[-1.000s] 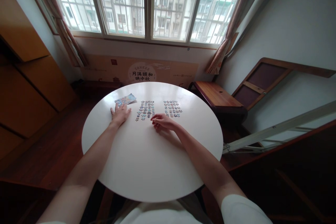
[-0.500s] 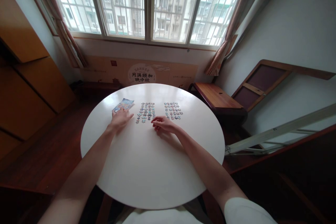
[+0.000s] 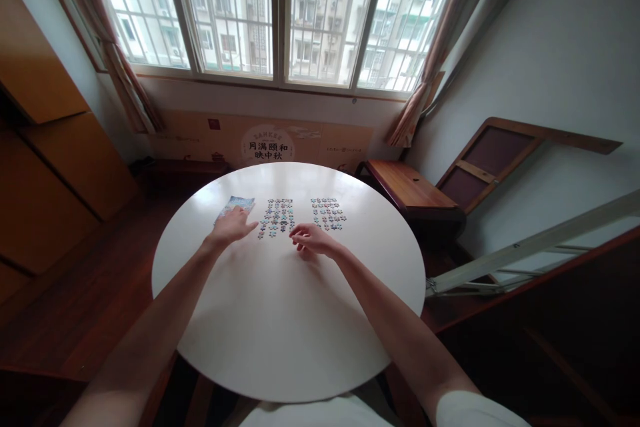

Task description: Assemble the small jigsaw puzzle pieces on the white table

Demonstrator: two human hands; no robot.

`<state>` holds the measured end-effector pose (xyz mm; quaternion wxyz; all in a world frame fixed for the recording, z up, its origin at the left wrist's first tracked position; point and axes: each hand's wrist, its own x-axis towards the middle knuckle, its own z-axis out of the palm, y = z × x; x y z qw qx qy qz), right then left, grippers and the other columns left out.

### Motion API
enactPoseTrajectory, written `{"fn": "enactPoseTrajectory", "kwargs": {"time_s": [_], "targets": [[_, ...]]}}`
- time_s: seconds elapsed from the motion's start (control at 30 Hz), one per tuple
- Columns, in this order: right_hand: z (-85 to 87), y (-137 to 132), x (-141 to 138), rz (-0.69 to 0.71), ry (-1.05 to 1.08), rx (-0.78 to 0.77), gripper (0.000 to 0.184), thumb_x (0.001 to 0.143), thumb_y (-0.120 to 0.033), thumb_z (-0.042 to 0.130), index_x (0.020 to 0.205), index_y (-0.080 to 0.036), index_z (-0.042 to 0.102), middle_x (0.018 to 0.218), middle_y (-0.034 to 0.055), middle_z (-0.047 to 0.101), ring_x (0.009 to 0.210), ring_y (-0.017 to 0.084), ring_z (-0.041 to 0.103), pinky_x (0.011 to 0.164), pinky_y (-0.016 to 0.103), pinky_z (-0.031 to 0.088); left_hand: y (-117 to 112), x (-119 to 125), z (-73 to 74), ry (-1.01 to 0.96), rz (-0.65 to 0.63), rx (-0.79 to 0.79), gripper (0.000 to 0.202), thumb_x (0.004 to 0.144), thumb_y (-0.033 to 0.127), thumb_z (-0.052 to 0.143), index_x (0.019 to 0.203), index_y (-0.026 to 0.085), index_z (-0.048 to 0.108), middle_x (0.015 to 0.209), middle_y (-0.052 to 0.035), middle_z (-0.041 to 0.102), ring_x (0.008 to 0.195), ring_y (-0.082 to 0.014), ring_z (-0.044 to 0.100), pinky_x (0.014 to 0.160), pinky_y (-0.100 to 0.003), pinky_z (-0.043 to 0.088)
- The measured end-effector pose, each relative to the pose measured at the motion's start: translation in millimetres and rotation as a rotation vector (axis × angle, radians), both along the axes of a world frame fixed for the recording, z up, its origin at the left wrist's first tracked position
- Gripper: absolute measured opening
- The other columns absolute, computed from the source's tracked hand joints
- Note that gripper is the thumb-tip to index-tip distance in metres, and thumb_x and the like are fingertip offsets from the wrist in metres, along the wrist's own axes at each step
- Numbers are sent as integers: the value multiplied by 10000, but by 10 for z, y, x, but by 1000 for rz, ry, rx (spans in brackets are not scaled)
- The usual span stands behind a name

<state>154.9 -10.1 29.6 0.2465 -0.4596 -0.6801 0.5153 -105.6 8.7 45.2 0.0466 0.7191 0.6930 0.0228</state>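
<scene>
My left hand [image 3: 233,225] is open over the lower part of a colourful picture card [image 3: 242,201] on the white round table [image 3: 290,333]. Its fingers reach onto the card, and the thumb points away to the right. To the right of the card, small jigsaw pieces [image 3: 277,213] lie in loose rows. A second group of jigsaw pieces [image 3: 328,213] lies further right. Just below the gap between the groups is my right hand [image 3: 313,240], its fingers loosely bent and a little apart. I see nothing held in it, though its palm side is hidden.
Beyond the table stand a printed panel [image 3: 320,143] and a barred window. A wooden bench [image 3: 410,185] is at the right, near a leaning framed board [image 3: 487,160]. Wooden cabinets [image 3: 55,180] line the left side.
The picture card has come slightly nearer and looks flatter. My left hand's fingers now lie further over it. My right hand has hardly moved; the view has tilted slightly.
</scene>
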Motion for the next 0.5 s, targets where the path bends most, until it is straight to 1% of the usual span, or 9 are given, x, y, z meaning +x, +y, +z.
{"fn": "enactPoseTrajectory", "kwargs": {"time_s": [0.1, 0.13, 0.2, 0.27, 0.3, 0.4, 0.5], "targets": [[-61, -56, 49, -127, -70, 215, 103, 820, -166, 573, 864, -151, 665, 760, 35, 648, 609, 106, 586, 570, 210, 458, -13, -15, -96, 27, -21, 53, 517, 871, 469, 449, 1268, 167, 586, 1365, -168, 509, 1272, -357, 432, 1025, -478, 361], [-90, -69, 62, -152, -91, 269, 126, 819, -165, 556, 868, -151, 670, 750, 33, 648, 623, 113, 581, 589, 217, 453, -24, -20, -146, 22, -21, 83, 504, 878, 445, 444, 1280, 173, 578, 1385, -161, 498, 1281, -347, 427, 1037, -473, 351], [-150, -83, 82, -202, -141, 351, 155, 808, -166, 538, 862, -150, 682, 715, 26, 643, 631, 123, 569, 620, 232, 441, -53, -33, -249, 11, -4, 176, 523, 885, 445, 446, 1322, 177, 546, 1432, -144, 460, 1319, -335, 388, 1073, -459, 317], [-206, -78, 96, -214, -174, 408, 180, 813, -184, 527, 878, -156, 693, 723, 26, 647, 636, 126, 564, 634, 237, 430, -86, -48, -332, -4, -2, 252, 548, 888, 463, 452, 1351, 178, 518, 1455, -133, 437, 1341, -325, 362, 1087, -436, 304], [-230, -72, 101, -223, -194, 436, 189, 819, -196, 524, 886, -162, 697, 724, 24, 648, 632, 125, 561, 637, 238, 424, -100, -56, -361, -12, -5, 254, 545, 891, 473, 449, 1351, 189, 519, 1451, -123, 445, 1341, -321, 363, 1084, -430, 308], [-270, -60, 112, -200, -224, 462, 200, 825, -205, 522, 900, -169, 704, 721, 22, 653, 632, 125, 564, 640, 235, 416, -133, -69, -403, -24, -6, 214, 544, 900, 517, 422, 1331, 207, 538, 1427, -116, 476, 1328, -330, 381, 1069, -443, 321], [-261, -79, 117, -171, -246, 454, 196, 819, -196, 529, 899, -171, 706, 741, 24, 666, 646, 126, 574, 643, 232, 411, -158, -46, -394, -13, 7, 158, 590, 889, 567, 416, 1334, 199, 533, 1430, -136, 469, 1318, -351, 388, 1065, -481, 311]]}}
